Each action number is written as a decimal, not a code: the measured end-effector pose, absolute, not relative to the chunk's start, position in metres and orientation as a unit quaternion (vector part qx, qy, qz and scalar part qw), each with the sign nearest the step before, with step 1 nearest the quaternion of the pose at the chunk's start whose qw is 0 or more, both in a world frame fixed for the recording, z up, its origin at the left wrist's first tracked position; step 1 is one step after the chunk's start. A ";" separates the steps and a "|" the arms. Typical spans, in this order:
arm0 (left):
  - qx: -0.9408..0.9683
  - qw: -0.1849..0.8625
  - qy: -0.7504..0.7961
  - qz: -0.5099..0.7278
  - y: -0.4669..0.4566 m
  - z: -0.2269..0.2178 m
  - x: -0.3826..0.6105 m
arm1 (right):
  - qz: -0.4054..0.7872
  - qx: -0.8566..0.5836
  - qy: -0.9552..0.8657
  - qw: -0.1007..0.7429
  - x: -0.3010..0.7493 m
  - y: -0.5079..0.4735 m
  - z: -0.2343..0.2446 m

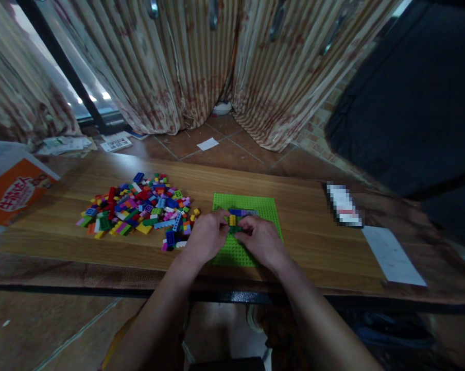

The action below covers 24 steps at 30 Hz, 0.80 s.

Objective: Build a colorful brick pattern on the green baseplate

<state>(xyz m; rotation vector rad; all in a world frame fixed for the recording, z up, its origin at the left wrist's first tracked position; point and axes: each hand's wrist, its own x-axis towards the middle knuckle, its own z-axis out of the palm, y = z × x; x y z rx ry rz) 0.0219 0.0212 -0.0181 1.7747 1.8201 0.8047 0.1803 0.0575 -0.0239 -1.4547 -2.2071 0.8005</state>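
Observation:
A bright green baseplate (259,206) lies on the wooden table (305,226) in front of me. Both my hands rest on it, side by side. My left hand (205,237) and my right hand (261,238) have their fingers curled and pinched around a small cluster of bricks (234,221) standing on the plate: yellow, green, blue and grey ones. Which hand grips which brick I cannot tell. To the left of the plate lies a pile of loose coloured bricks (135,206).
An orange and white box (12,193) stands at the table's left end. A white sheet of paper (392,255) and a small blurred-out object (344,205) lie at the right. Striped curtains (201,62) hang behind; papers lie on the tiled floor.

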 end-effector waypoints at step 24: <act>0.616 0.299 0.670 0.287 0.020 -0.016 0.020 | 0.223 -0.538 -0.808 0.090 0.180 0.047 -0.013</act>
